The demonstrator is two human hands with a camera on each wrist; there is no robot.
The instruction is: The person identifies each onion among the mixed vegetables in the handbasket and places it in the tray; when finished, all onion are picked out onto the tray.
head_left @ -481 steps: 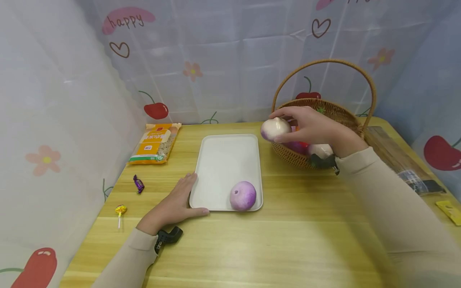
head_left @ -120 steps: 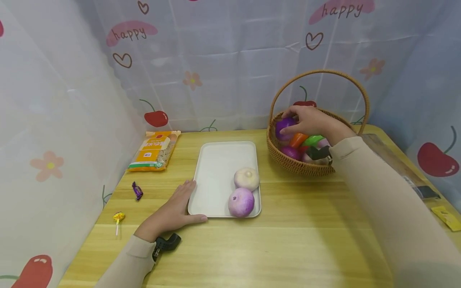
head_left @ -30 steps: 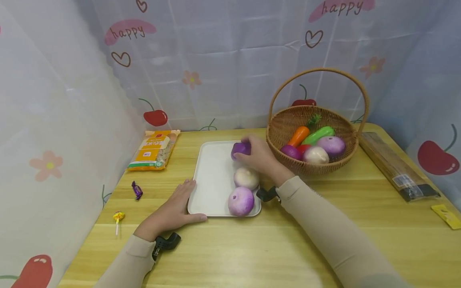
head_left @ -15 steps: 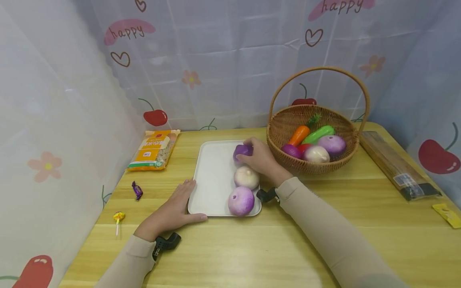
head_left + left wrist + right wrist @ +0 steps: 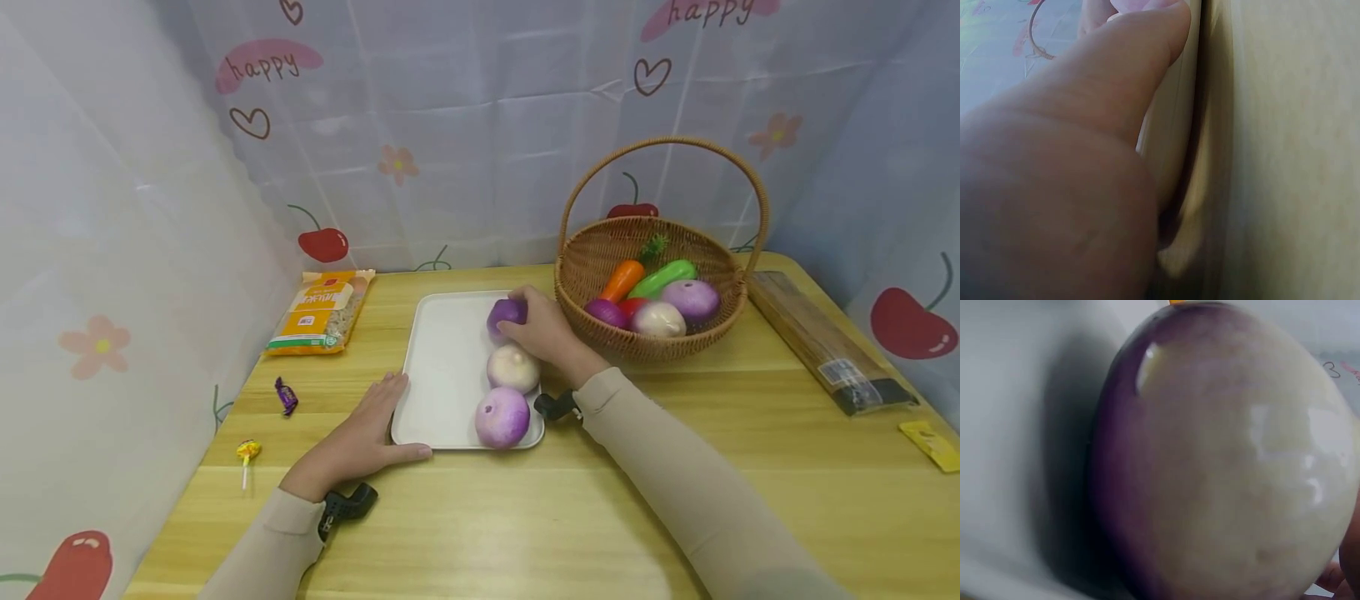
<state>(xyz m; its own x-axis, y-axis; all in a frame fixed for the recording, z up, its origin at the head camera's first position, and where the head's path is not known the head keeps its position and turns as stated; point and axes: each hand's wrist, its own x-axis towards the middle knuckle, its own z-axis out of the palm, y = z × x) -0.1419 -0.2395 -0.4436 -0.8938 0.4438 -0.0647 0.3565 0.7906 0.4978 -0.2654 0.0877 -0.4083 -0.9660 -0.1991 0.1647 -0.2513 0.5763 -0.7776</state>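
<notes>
Our left hand [image 5: 356, 437] rests, fingers straight, against the white rectangular tray [image 5: 442, 367] | past two round purple-and-white vegetables [image 5: 502, 417], our right hand [image 5: 546, 329] grips a deep-purple round vegetable [image 5: 502, 318] at the tray's far-right corner, row now three | it has just left the brown wicker basket [image 5: 633, 350].

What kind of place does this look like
Probably a staged tabletop booth rather than a working kitchen: printed sheeting encloses the wood-grain table on three visible sides, and the wicker basket holds glossy vegetables that look like toys.
</notes>
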